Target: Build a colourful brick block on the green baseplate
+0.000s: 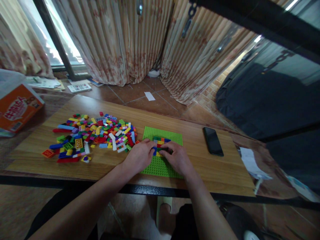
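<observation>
A light green studded baseplate [160, 166] lies on the wooden table, with a patch of building bricks [161, 139] in green, red, yellow, blue and orange set on its middle. From the left, my left hand [142, 156] reaches over the plate, fingers bent and closed at the patch's left edge. My right hand [178, 157] comes in from the other side; thumb and forefinger close on bricks at the patch's right part. Fingers hide some of the bricks, so the exact piece under each hand is hard to make out.
Loose bricks [96, 131] of many colours spread over the left of the wooden table [195, 170]. A black phone [213, 141] lies to the right. An orange-labelled plastic tub [18, 106] stands at far left. Papers [251, 161] lie past the right end; curtains [140, 43] hang behind.
</observation>
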`<state>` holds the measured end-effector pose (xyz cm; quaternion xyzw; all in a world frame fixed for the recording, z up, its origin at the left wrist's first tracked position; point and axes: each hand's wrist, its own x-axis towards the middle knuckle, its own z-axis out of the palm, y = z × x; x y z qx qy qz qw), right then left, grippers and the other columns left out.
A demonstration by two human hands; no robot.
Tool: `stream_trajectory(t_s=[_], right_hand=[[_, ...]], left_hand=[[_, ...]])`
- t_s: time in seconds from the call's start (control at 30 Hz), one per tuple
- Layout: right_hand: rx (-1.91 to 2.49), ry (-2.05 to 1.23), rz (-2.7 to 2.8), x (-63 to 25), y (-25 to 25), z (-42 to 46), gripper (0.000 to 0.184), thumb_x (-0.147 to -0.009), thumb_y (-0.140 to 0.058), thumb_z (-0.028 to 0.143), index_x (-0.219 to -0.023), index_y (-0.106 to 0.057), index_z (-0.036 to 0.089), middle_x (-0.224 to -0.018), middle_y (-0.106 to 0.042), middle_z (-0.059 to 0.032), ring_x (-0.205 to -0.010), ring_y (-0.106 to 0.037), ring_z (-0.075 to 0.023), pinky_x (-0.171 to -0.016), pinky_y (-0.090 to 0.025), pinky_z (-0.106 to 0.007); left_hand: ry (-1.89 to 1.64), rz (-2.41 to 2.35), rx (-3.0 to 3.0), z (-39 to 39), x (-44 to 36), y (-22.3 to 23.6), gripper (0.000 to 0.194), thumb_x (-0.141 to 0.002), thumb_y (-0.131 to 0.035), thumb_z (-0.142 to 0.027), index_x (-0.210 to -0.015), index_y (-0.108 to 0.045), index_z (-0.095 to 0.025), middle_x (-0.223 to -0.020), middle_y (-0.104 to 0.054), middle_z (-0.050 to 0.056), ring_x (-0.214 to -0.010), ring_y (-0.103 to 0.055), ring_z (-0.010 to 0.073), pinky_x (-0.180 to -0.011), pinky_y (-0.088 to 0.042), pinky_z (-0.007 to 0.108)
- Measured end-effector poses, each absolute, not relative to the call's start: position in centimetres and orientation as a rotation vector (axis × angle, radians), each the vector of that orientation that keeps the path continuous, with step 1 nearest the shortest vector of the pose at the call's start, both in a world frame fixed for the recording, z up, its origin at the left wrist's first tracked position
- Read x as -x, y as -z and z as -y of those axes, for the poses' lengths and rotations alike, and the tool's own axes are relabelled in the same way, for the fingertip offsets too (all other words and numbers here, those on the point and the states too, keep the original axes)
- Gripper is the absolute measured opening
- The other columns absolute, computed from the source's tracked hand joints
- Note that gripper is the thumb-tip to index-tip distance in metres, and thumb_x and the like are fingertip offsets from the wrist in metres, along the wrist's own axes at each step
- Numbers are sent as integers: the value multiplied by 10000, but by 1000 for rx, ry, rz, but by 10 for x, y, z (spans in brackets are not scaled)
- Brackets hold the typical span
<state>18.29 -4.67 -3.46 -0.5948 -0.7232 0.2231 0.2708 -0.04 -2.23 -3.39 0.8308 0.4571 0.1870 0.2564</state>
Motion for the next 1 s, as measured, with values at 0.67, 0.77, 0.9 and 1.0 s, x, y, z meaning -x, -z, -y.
stream_trajectory(t_s=[0.67, 0.77, 0.9, 1.0], right_hand=[[1579, -823, 1652, -188, 45, 44, 192, -794, -584, 165, -962, -669, 203, -823, -715, -15, -741, -668, -148, -709, -549, -282], [1620, -804, 1652, -188, 46, 43, 200, -785, -586, 147, -958, -669, 205, -789, -711, -8, -716, -666, -148, -677, -549, -275], [1647, -818, 1644, -187, 48, 42, 208, -781, -601, 135, -962, -670, 211, -765, -707, 2, -686, -664, -145, -662, -552, -274], [1660, -820, 1643, -188, 50, 41, 228, -777, -605, 115, -972, -672, 211, -776, -713, 4, -676, -660, -140, -671, -550, -275]], left_hand=[[-442, -1255, -2560, 46, -5, 24, 351, -902, -519, -229, -1237, -602, -163, -1231, -547, 127, -1089, -534, 278, -975, -463, 452], [-359, -1284, -2590, 51, -8, 24, 410, -881, -574, -265, -1269, -591, -134, -1277, -527, 160, -1124, -509, 318, -969, -461, 482], [-279, -1313, -2605, 54, -11, 22, 418, -881, -578, -264, -1275, -590, -125, -1336, -512, 170, -1154, -496, 331, -972, -453, 494], [-246, -1326, -2639, 54, -12, 20, 409, -874, -593, -260, -1262, -598, -129, -1355, -522, 158, -1167, -498, 323, -986, -441, 488]])
